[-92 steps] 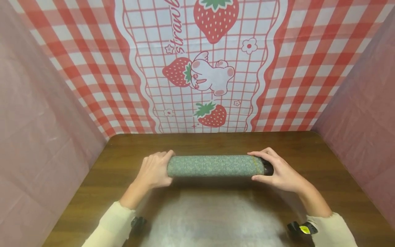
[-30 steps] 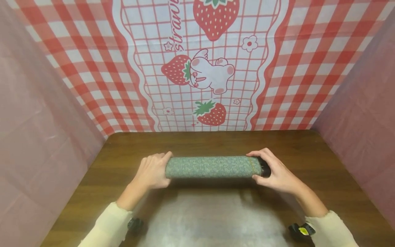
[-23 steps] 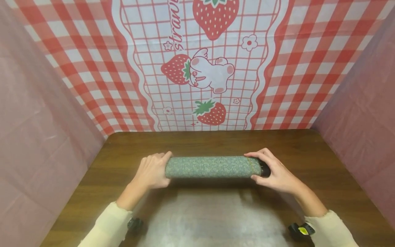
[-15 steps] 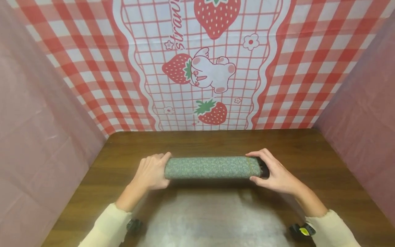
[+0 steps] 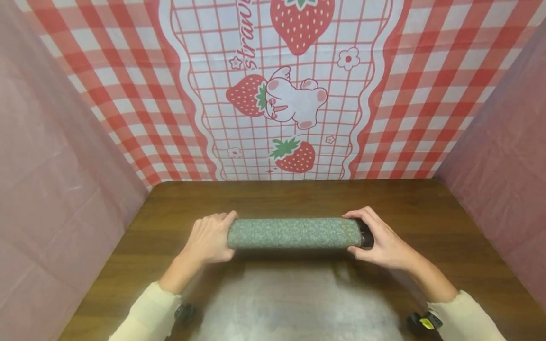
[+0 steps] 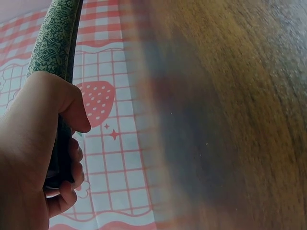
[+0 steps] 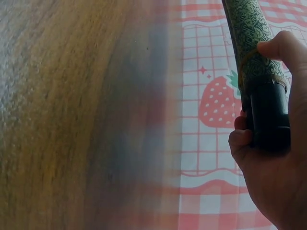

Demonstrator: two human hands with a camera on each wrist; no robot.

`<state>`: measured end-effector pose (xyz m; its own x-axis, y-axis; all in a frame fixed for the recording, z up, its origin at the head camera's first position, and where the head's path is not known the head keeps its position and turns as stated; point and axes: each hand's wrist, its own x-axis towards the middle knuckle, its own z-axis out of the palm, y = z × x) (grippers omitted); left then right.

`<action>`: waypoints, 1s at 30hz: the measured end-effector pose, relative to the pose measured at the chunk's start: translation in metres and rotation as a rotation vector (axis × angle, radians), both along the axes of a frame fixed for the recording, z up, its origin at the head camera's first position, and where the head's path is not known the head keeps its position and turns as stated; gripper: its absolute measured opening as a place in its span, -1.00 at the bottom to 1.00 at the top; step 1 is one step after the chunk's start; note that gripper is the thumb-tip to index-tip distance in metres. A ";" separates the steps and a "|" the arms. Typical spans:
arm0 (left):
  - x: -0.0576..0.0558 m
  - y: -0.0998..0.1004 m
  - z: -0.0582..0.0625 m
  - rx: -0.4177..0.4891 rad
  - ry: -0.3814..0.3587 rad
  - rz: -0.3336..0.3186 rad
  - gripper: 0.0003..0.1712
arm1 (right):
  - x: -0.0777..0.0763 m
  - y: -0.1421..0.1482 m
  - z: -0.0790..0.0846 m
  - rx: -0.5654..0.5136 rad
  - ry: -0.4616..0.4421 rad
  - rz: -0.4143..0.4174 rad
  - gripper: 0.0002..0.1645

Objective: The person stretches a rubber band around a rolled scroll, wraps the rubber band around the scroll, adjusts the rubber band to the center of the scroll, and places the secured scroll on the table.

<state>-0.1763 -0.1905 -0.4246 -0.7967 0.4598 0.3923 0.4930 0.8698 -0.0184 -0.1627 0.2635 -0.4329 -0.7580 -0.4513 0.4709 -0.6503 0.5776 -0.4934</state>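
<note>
A long tube (image 5: 294, 233), covered in green floral-patterned material with a black end piece (image 7: 269, 112) on the right, is held level above the wooden table. My left hand (image 5: 212, 237) grips its left end. In the left wrist view the fingers of that hand (image 6: 36, 129) curl round a dark lower part. With the right hand (image 5: 386, 241) I hold the other end, thumb and fingers on opposite sides near a thin yellowish band. In the right wrist view this hand (image 7: 276, 163) wraps the black piece. What exactly the tube is, I cannot tell.
The brown wooden table (image 5: 294, 199) reflects light strongly near me. Behind it hangs a red-and-white checked cloth (image 5: 426, 94) with strawberry prints. Pink fabric walls (image 5: 55, 189) stand on both sides. Dark straps with small devices (image 5: 424, 322) sit at my wrists.
Both hands keep hold of the tube. Since the earliest frame it has shifted slightly left and nearer to me, and in the last half second the right hand has moved very slightly right.
</note>
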 end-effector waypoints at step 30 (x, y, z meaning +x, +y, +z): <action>0.001 -0.001 -0.001 -0.009 0.006 0.005 -0.29 | 0.001 -0.002 -0.004 0.003 0.026 -0.020 -0.07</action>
<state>-0.1749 -0.1917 -0.4253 -0.7969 0.4590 0.3927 0.4881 0.8723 -0.0291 -0.1618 0.2611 -0.4364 -0.7543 -0.4377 0.4892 -0.6514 0.5917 -0.4750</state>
